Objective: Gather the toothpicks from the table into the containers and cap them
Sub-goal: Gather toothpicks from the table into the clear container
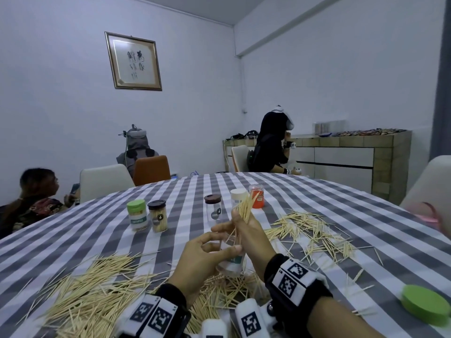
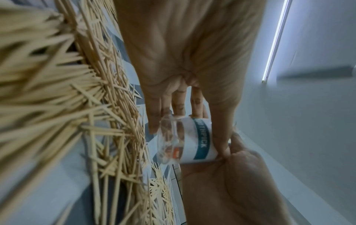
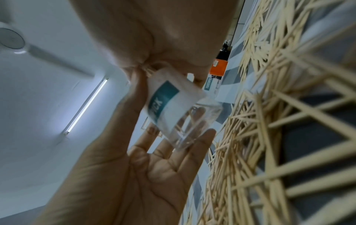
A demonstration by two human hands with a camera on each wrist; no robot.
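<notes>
Clear plastic container point(image 1: 230, 258) with a teal "TOOTHPICK" label, uncapped, held tilted above the near edge of the desk point(image 1: 341, 203), between both hands. Left hand point(image 1: 202, 262) grips it – thumb on one side of the label, fingers curled round the other, as the left wrist view shows. Right hand point(image 1: 251, 236) pinches a bundle of toothpicks point(image 1: 245, 211), tips fanned upward, lower ends at the container's mouth; whether any are already inside is hard to tell, since the right wrist view is blurred there.

Loose toothpicks on the grey-and-white checked cloth:
- dense heap point(image 1: 90, 289) at the near left corner, running under the wrists
- thinner scatter point(image 1: 314, 235) toward the right edge

Other containers, standing upright toward the middle of the desk, capped:
- green-capped one point(image 1: 137, 214), just beside a dark-capped one full of toothpicks point(image 1: 158, 215)
- dark-capped clear one point(image 1: 213, 207)
- white-capped one point(image 1: 238, 198), partly behind the bundle
- orange one point(image 1: 256, 195) – furthest back

Green lid point(image 1: 425, 304) lies flat near the right near corner, well apart from the hands.
</notes>
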